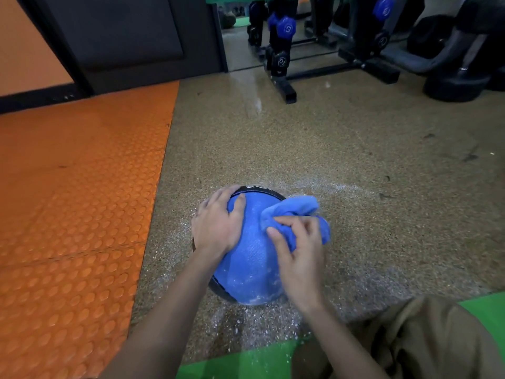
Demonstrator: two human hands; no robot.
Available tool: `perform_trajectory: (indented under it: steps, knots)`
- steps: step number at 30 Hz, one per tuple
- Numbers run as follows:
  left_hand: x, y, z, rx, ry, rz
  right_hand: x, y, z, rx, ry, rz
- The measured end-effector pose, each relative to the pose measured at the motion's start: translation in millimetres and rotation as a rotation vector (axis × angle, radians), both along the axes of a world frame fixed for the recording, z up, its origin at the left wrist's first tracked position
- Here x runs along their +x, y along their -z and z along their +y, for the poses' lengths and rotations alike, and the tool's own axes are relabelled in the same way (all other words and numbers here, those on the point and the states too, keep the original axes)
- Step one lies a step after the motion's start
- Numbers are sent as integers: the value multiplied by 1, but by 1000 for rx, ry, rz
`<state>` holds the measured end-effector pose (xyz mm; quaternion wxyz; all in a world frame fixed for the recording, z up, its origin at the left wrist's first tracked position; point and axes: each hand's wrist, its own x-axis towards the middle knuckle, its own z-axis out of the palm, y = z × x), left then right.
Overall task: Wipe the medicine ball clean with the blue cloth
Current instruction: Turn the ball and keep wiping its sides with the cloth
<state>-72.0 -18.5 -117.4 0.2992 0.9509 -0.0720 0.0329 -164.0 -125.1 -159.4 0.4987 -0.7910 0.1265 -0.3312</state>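
Resting on a speckled brown floor (pixel 300 138), the medicine ball (pixel 251 263) sits close in front of the person, its blue panel facing up and a black band curving across its far side. Pale dusty smears show on the blue surface, mostly toward its near edge. The left hand (pixel 216 225) lies flat on the ball's upper left side, palm down, fingers spread and fairly straight over the curve and thumb reaching toward the top; it presses rather than grips. The right hand (pixel 297 255) is on the ball's upper right side with its fingers curled, bunching the blue cloth (pixel 295 212) against the surface. The crumpled cloth sticks out past the fingertips on the far right of the ball. White grit (pixel 254 321) is scattered on the floor all round the ball, thickest on its near side. Left of the ball lies an orange studded mat (pixel 76 201), and nearer than the ball a green mat (pixel 240 359), with a brown trouser leg (pixel 423 337) to the near right. Well beyond the ball stands a black rack (pixel 284 86) holding a blue dumbbell (pixel 286 26).
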Motion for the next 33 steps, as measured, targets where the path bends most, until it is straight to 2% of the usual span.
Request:
perform_trajectory:
  steps: [2,3,6,8,12,15,17,20,21,26,28,30,33]
  knots:
    - [0,1,1,-10,4,-1,2,0,3,-191,-5,-17]
    - [-1,1,1,-7,5,-3,5,2,-1,-203,16,-11]
    - [-6,0,-2,35,-20,7,12,8,-23,-76,128,134]
    - [-8,-2,-8,52,-44,21,16,14,-32,-91,168,198]
    - [-10,-5,-19,81,-53,24,19,16,-40,10,-52,8]
    - [-10,-4,-18,93,-31,19,18,19,-41,-4,-85,-93]
    - [-10,-3,-16,89,-8,12,22,24,-45,115,-42,-35]
    - [-11,-3,-17,94,-15,11,27,24,-55,516,-16,141]
    - [-11,-4,-19,97,-22,12,24,22,-56,513,4,153]
    - [-5,-2,-19,85,-37,-10,4,2,-13,-97,42,-20]
    - [-4,-2,-15,64,-33,15,6,0,-11,-193,62,-51]
    - [-3,-3,-11,42,-21,63,14,8,-25,4,70,-8]
    - [-4,-4,-11,32,-11,78,22,27,-47,443,82,123]
